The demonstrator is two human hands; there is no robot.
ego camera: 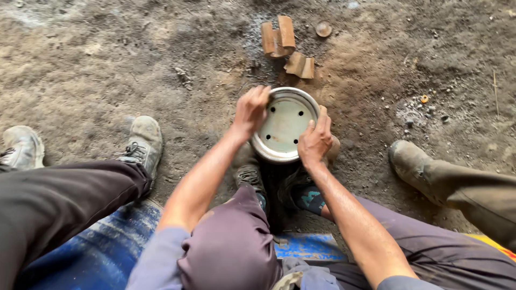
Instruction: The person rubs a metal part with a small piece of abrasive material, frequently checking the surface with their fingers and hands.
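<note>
Two hands are on the same piece. Your left hand point(250, 111) curls over the upper left edge of a round, pale grey-green metal disc with a raised silvery rim and a ring of small holes point(285, 124), fingers bent and pressed together on the rim. Your right hand point(316, 140) grips the lower right edge of the disc, fingers close together across the rim and thumb lying on the face. The disc tilts toward you and rests between your feet, held above your worn dark shoes point(250, 173), low over the ground at the middle of the view.

Your knees in dusty purple-grey trousers point(231, 241) frame the lower part of the view, and you sit on a scuffed blue painted surface point(309, 246).

Just beyond the disc, on the dark sooty dirt floor point(97, 64), lie rusty brown curved metal pieces point(278, 38), one pair standing together and another point(300, 65) nearer the disc. A small round rusty cap point(323, 29) sits just to the right of the farther pieces.

To your left, another person's leg in dark trousers point(59, 204) stretches out, with grey dusty lace-up shoes point(142, 142) planted on the dirt. To your right, a second person's leg in olive trousers point(478, 196) ends in a muddy brown boot point(408, 158), well apart from the disc.
</note>
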